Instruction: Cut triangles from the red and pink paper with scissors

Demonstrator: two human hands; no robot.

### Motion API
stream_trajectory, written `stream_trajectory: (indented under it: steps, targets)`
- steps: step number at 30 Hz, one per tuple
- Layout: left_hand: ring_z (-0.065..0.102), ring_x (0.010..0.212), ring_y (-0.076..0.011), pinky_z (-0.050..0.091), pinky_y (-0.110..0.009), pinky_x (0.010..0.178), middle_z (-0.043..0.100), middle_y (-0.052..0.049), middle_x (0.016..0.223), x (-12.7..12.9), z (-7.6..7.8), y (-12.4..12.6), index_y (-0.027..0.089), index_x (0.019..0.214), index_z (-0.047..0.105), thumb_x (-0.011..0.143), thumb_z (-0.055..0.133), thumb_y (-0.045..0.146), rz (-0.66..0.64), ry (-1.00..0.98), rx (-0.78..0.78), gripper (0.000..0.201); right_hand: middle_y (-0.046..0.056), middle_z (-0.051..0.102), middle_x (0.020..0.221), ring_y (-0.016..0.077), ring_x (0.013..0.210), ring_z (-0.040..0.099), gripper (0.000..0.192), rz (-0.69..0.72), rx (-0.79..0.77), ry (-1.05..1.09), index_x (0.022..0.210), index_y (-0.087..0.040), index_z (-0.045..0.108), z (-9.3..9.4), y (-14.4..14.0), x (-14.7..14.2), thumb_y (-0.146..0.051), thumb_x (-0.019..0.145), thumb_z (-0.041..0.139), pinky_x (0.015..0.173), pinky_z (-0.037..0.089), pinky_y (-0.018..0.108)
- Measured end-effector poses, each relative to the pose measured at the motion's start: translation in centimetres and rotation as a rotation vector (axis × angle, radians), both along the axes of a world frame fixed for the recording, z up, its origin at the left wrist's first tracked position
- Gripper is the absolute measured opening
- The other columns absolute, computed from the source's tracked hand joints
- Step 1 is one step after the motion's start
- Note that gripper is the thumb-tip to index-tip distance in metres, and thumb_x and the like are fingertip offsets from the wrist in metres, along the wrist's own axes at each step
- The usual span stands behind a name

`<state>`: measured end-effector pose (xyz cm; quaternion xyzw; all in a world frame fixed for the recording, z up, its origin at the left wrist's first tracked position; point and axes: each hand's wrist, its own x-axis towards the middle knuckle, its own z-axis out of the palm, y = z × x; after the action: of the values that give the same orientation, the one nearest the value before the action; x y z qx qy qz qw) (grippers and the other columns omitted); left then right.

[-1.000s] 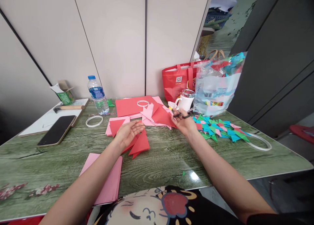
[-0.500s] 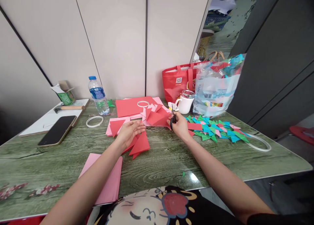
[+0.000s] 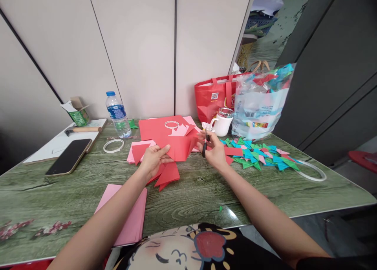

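My left hand (image 3: 155, 159) pinches the left end of a folded red paper piece (image 3: 180, 149) between thumb and fingers. A pair of black-handled scissors (image 3: 204, 147) is in my right hand (image 3: 214, 150), blades pointing up and away. The right fingertips are close to the paper's right end; whether they touch it I cannot tell. Below my left hand lie cut red paper pieces (image 3: 168, 176), and pink and red pieces (image 3: 138, 152) sit just left of it. Larger red sheets (image 3: 154, 128) lie behind, under a small white ring (image 3: 171, 124).
A pink paper stack (image 3: 132, 219) is at the near edge. On the left are a phone (image 3: 69, 157), a hammer (image 3: 85, 130) and a water bottle (image 3: 117, 115). A white mug (image 3: 223, 123), a plastic bag (image 3: 259, 109) and many coloured paper scraps (image 3: 259, 154) stand or lie right.
My left hand has closed from an open pose onto the red paper. That paper has come nearer and now stretches between my hands. The scissors have stayed in my right hand.
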<state>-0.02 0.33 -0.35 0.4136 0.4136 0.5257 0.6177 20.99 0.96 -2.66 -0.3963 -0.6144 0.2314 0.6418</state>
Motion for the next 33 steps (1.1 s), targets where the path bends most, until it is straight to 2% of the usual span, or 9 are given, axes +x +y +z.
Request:
stream_trajectory:
  steps: [3, 5, 10, 14, 17, 20, 24, 29, 33]
  targets:
    - [0.062, 0.051, -0.0131, 0.053, -0.027, 0.057, 0.064, -0.003, 0.056, 0.2, 0.2, 0.0, 0.01, 0.058, 0.056, 0.06, 0.076, 0.024, 0.09, -0.099, 0.075, 0.025, 0.006, 0.061, 0.107, 0.0171, 0.092, 0.059, 0.045, -0.079, -0.009, 0.168, 0.104, -0.022, 0.054, 0.1, -0.1, -0.3, -0.022, 0.062, 0.07, 0.082, 0.05, 0.034]
    - [0.064, 0.058, -0.0136, 0.053, -0.026, 0.062, 0.066, -0.004, 0.061, 0.3, 0.3, 0.0, 0.01, 0.059, 0.056, 0.058, 0.077, 0.026, 0.115, -0.164, 0.13, 0.026, 0.006, 0.062, 0.103, 0.0169, 0.088, 0.061, 0.043, -0.079, -0.041, 0.248, 0.097, -0.021, 0.052, 0.0, -0.1, -0.7, -0.024, 0.06, 0.073, 0.079, 0.051, 0.034]
    - [0.066, 0.061, -0.0162, 0.054, -0.03, 0.066, 0.066, -0.004, 0.06, 0.7, 0.3, -0.2, 0.01, 0.059, 0.057, 0.056, 0.078, 0.031, 0.095, -0.144, 0.136, 0.03, -0.001, 0.062, 0.073, 0.0151, 0.064, 0.062, 0.039, 0.249, -0.248, 0.336, 0.08, -0.022, 0.045, -0.3, -0.7, -2.1, -0.029, 0.057, 0.076, 0.063, 0.056, 0.035]
    - [0.065, 0.053, -0.0201, 0.055, -0.033, 0.062, 0.064, -0.005, 0.049, 0.9, 0.1, -0.8, 0.01, 0.053, 0.058, 0.053, 0.079, 0.03, -0.023, 0.033, 0.052, 0.029, -0.007, 0.049, 0.059, 0.01, 0.05, 0.052, 0.038, 0.269, -0.294, 0.35, 0.073, -0.021, 0.047, -0.5, -1.2, -2.9, -0.029, 0.054, 0.078, 0.054, 0.057, 0.031]
    - [0.067, 0.057, -0.0249, 0.055, -0.035, 0.062, 0.068, -0.014, 0.057, 1.0, 0.2, -1.2, 0.006, 0.058, 0.065, 0.052, 0.08, 0.026, -0.115, 0.191, -0.002, 0.026, -0.007, 0.045, 0.06, 0.0086, 0.05, 0.048, 0.037, 0.242, -0.266, 0.356, 0.075, -0.021, 0.049, -0.5, -1.3, -2.9, -0.03, 0.054, 0.078, 0.052, 0.057, 0.028]
    - [0.067, 0.058, -0.0265, 0.056, -0.036, 0.063, 0.069, -0.017, 0.063, 1.2, 0.6, -1.7, 0.005, 0.062, 0.067, 0.054, 0.079, 0.024, -0.095, 0.249, 0.028, 0.024, -0.006, 0.046, 0.064, 0.0095, 0.054, 0.049, 0.037, 0.24, -0.254, 0.333, 0.078, -0.021, 0.051, -0.4, -1.4, -2.8, -0.032, 0.055, 0.077, 0.052, 0.055, 0.027]
    - [0.068, 0.058, -0.0261, 0.056, -0.035, 0.063, 0.07, -0.016, 0.062, 1.3, 0.9, -2.0, 0.007, 0.063, 0.069, 0.056, 0.077, 0.023, -0.101, 0.245, 0.075, 0.02, -0.005, 0.043, 0.066, 0.0098, 0.054, 0.045, 0.04, 0.237, -0.245, 0.24, 0.083, -0.022, 0.05, -0.4, -1.8, -3.1, -0.032, 0.054, 0.078, 0.049, 0.049, 0.025]
    - [0.068, 0.065, -0.0259, 0.055, -0.035, 0.069, 0.071, -0.016, 0.07, 1.2, -0.1, -1.8, 0.008, 0.068, 0.069, 0.058, 0.076, 0.026, -0.183, 0.234, 0.062, 0.022, -0.005, 0.042, 0.069, 0.0082, 0.051, 0.037, 0.048, 0.192, -0.196, 0.118, 0.087, -0.023, 0.047, -0.8, -2.2, -3.7, -0.031, 0.052, 0.079, 0.044, 0.036, 0.02]
    - [0.068, 0.066, -0.0262, 0.055, -0.037, 0.069, 0.071, -0.018, 0.071, 1.2, -0.2, -1.5, 0.008, 0.069, 0.067, 0.064, 0.071, 0.036, -0.236, 0.152, 0.019, 0.029, -0.003, 0.047, 0.074, 0.0101, 0.055, 0.045, 0.048, 0.231, -0.219, 0.161, 0.089, -0.024, 0.047, -1.1, -2.0, -3.5, -0.031, 0.054, 0.078, 0.049, 0.041, 0.022]
